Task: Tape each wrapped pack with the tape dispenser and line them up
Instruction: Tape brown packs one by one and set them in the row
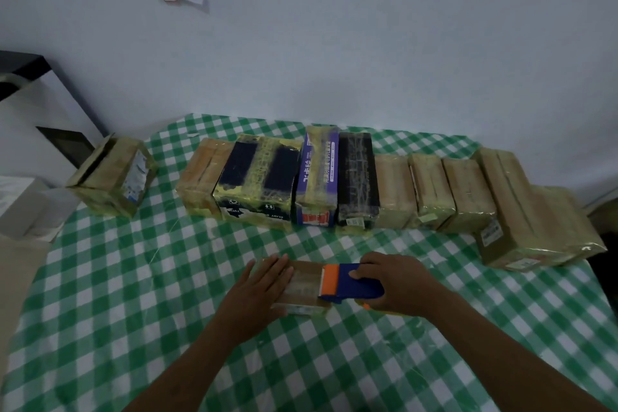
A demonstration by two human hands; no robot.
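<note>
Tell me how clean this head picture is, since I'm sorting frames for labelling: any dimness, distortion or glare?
Head view: dim and bluish; wide-angle bending curves the table edges; glare glints on the wrapped packs at right; soft detail on the left hand, right hand and tape dispenser.

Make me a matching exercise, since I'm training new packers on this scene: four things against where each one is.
Things:
1. tape dispenser
2. small pack
3. purple box
4. open-ended pack

Places:
A. in the back row
B. under the left hand
C. in the right hand
D. alone at the table's left edge

Pairs: 1-C, 2-B, 3-A, 4-D
</note>
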